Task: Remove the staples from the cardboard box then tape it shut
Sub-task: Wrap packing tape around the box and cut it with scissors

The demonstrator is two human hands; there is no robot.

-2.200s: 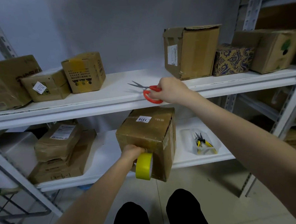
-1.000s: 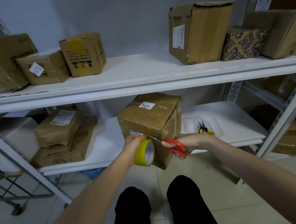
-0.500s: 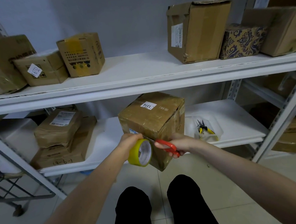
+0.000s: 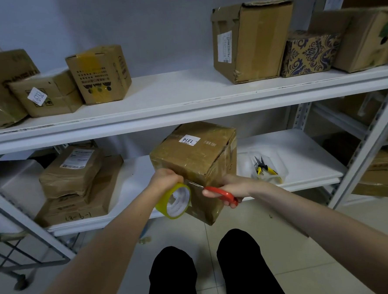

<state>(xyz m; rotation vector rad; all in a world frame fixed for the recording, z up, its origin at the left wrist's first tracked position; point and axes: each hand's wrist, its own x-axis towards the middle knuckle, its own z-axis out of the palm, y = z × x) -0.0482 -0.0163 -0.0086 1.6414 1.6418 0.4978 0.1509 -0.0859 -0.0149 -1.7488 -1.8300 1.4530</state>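
Note:
A brown cardboard box labelled 1314 stands on the lower shelf and juts over its front edge. My left hand grips a yellow tape roll against the box's front face. My right hand holds red-handled scissors. Their blades point left, at the strip of tape between roll and box.
A clear tray with yellow-handled pliers sits right of the box. Wrapped parcels are stacked at the left of the lower shelf. Several boxes line the upper shelf. A wire cart stands bottom left.
My right hand took the scissors from the upper shelf and brought them down to the tape beside the roll. The left hand kept the roll at the box front.

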